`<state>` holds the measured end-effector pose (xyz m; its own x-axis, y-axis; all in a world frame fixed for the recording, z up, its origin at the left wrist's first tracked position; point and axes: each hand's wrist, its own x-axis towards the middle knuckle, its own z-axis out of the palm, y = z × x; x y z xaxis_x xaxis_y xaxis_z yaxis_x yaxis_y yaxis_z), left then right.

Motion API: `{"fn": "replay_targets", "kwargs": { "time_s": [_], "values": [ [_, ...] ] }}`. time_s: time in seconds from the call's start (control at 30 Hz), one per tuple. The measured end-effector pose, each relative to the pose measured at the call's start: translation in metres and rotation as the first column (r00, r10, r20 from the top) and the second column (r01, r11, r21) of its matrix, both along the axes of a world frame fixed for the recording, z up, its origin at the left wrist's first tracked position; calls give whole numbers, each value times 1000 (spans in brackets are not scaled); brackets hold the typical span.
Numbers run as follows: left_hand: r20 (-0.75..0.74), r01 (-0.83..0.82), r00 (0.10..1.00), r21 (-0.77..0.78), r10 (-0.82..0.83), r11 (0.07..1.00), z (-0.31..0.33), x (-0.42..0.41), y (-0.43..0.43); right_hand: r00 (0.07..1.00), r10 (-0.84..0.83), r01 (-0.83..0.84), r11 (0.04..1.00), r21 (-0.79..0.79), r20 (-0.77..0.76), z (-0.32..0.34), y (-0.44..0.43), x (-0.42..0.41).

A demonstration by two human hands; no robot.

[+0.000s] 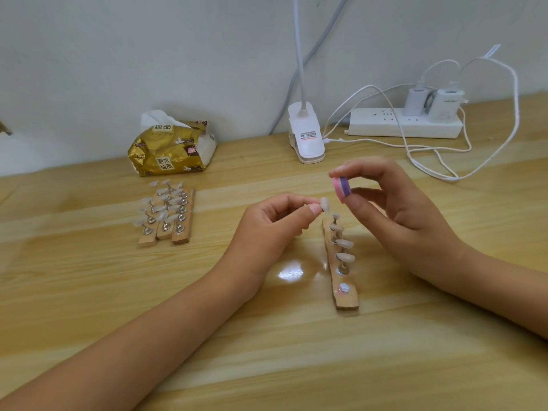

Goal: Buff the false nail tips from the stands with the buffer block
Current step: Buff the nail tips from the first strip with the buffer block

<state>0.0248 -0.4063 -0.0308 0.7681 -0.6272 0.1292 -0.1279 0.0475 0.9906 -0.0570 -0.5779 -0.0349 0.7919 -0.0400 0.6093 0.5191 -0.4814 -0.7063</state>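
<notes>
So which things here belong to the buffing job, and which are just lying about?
In use: buffer block, nail tip, left hand, right hand, wooden stand, three loaded stands.
Lying about: tissue pack, clip lamp, power strip, chargers, cables.

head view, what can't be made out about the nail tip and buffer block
Head view:
- Nail tip pinched by the left hand: its surface finish, too small and blurred.
- Buffer block: its far end, behind fingers of the right hand.
- Lamp: head cut off by the top edge.
</notes>
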Motion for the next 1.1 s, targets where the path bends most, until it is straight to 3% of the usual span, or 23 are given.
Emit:
{"fn": "replay_targets", "kwargs": {
  "time_s": [0.47, 0.6, 0.73, 0.87, 1.1],
  "values": [
    [34, 40, 999, -15, -40, 999, 0, -1, 2, 996, -1, 2, 1000, 14, -91, 3, -1, -2],
    [23, 39, 999, -30, -38, 999, 1, -2, 1, 999, 21, -24, 996, -80, -36, 3, 1, -4],
    [19, 50, 999, -24, -49, 998, -2, -1, 3, 974, -106, 125, 989, 85, -199, 4, -6, 3],
    [-17, 80, 997, -49, -81, 996, -1, 0, 3, 974, -86, 144, 949, 282, -209, 4, -13, 4],
    [-13, 82, 996, -76, -83, 994, -1, 0, 4, 987, -76, 106, 970, 218, -140, 4, -15, 3]
  ]
}}
